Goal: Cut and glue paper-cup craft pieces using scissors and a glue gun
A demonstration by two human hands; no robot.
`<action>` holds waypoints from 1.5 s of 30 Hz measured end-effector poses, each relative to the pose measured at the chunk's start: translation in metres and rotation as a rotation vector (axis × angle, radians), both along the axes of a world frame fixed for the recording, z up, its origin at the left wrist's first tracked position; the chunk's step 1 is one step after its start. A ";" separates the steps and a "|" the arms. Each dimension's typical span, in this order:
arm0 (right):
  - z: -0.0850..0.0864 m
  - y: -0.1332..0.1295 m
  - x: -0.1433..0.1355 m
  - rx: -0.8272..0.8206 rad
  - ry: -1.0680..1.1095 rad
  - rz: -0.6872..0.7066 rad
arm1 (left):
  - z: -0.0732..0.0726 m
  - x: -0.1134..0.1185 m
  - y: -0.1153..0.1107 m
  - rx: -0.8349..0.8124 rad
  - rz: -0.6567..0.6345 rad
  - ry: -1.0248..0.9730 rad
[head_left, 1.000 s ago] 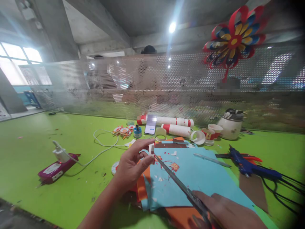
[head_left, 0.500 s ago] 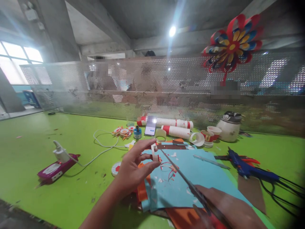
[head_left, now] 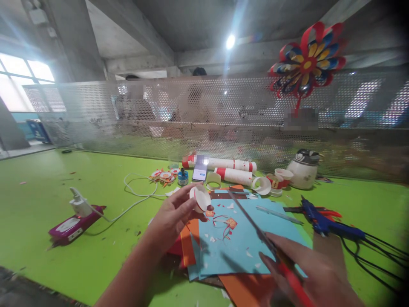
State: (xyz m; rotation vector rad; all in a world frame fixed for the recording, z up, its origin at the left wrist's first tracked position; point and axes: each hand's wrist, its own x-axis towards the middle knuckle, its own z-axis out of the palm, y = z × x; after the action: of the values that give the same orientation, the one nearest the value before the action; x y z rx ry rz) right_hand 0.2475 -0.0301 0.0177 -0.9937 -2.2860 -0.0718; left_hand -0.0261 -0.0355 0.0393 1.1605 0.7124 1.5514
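My left hand [head_left: 174, 213] pinches a small white paper cup piece [head_left: 200, 198] with a red edge, its round white face turned up to the right. In my right hand [head_left: 306, 264] are scissors [head_left: 252, 221] with red handles; their long blades point up and left, apart from the cup piece. Under both lie light blue sheets [head_left: 236, 251] with red and white paper scraps [head_left: 231, 222] on them. Orange paper [head_left: 246, 288] sticks out below the sheets.
A blue glue gun [head_left: 332, 226] with black cables is at the right. Behind stand a phone [head_left: 200, 169], stacked cups [head_left: 234, 175], a blue bottle [head_left: 183, 177] and a white jug [head_left: 303, 170]. A purple power strip [head_left: 75, 226] lies left, before a perforated screen [head_left: 179, 102].
My left hand has moved slightly left and turned the cup piece, so its round white face shows. My right hand and the scissors have shifted a little, blades now farther from the piece.
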 end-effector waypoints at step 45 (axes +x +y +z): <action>-0.008 0.092 -0.017 -0.210 -0.036 -0.301 | -0.031 -0.024 0.044 -0.291 0.006 -0.344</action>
State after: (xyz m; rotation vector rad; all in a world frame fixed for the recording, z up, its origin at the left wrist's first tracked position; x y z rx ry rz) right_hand 0.2308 0.0620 0.0092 -1.4508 -2.1908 0.0256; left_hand -0.0500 0.0083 0.0078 0.6573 0.6803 1.5417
